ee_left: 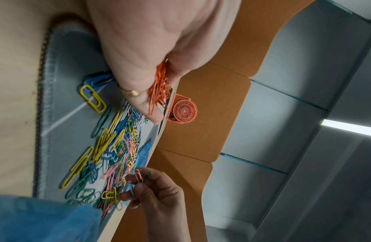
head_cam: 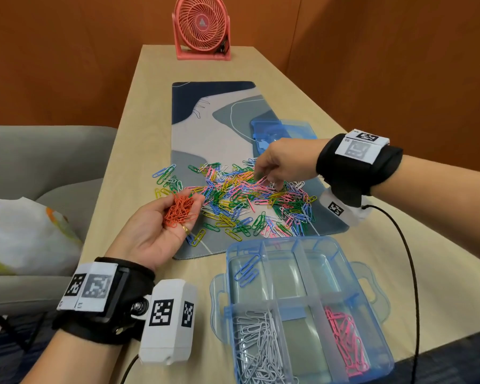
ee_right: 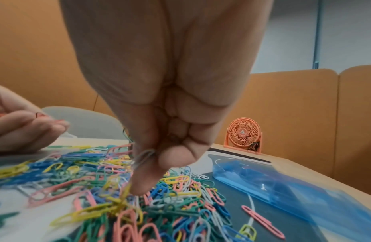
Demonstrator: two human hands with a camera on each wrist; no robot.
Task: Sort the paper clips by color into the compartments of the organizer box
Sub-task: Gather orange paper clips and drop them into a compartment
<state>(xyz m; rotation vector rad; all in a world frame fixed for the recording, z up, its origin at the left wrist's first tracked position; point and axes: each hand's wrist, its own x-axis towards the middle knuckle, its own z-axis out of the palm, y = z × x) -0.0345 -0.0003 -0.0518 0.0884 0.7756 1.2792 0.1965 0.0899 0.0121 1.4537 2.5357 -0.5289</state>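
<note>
Now, head view: my left hand (head_cam: 161,231) lies palm up over the near left corner of the desk mat (head_cam: 222,128), fingers loosely cupped around a heap of orange clips (head_cam: 179,210).
Right hand, head view: my right hand (head_cam: 281,164) reaches down into the mixed clip pile (head_cam: 241,198) spread across the near half of the mat, fingertips bunched together among the clips.
Organizer box, head view: the organizer box (head_cam: 302,306) sits open at the near edge of the table (head_cam: 344,239), just nearer than the mat; white clips (head_cam: 257,347) fill its near left compartment, pink clips (head_cam: 345,342) its near right one, blue clips (head_cam: 247,270) lie in its far left one.
Box lid, head view: the blue lid (head_cam: 288,131) lies on the right side of the mat, behind my right hand.
Fan: a pink fan (head_cam: 203,26) stands at the far end of the table.
Left wrist view: my left fingers (ee_left: 143,101) curl under the orange clips; my right hand pinches a pink clip (ee_left: 138,175) and a green clip (ee_left: 147,176) above the pile.
Right wrist view: thumb and forefinger are pressed together on a pale clip (ee_right: 143,158), forefinger tip down in the pile.
</note>
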